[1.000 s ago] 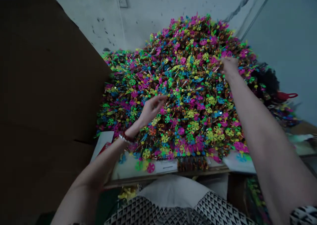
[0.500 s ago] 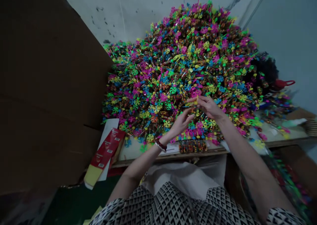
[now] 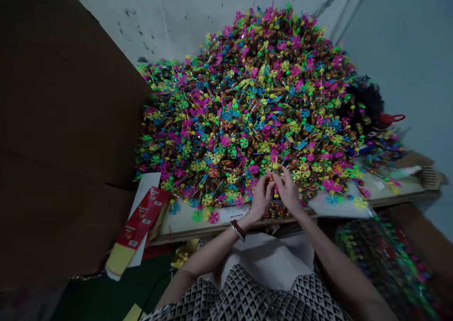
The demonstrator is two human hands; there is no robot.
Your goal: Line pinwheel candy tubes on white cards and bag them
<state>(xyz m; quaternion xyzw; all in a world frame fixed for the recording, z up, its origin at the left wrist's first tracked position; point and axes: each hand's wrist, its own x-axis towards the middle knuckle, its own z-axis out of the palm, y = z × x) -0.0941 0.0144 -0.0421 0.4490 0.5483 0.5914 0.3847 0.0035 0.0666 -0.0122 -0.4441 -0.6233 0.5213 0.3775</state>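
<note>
**Inspector:** Hands?

**Onlooker:** The left hand [image 3: 262, 199] and right hand [image 3: 288, 192] are close together, curled rather than spread. Their fingers [image 3: 283, 174] converge as if pinching; what lies between them is too small to tell.

**Inspector:** Arms?

**Onlooker:** Both forearms angle inward from the body, wrists raised. A red bracelet [image 3: 238, 230] circles the left wrist.

**Inspector:** Surroundings?

**Onlooker:** The hands are at the front edge of a large heap of candy-filled pinwheels [image 3: 244, 104], over a bench [image 3: 198, 230]. A red carton [image 3: 139, 222] lies to the left.

**Inspector:** Technique?

**Onlooker:** In my judgement, fingertip work suits pieces this small. Keeping the wrists low and clear of the heap should avoid disturbing it.
</note>
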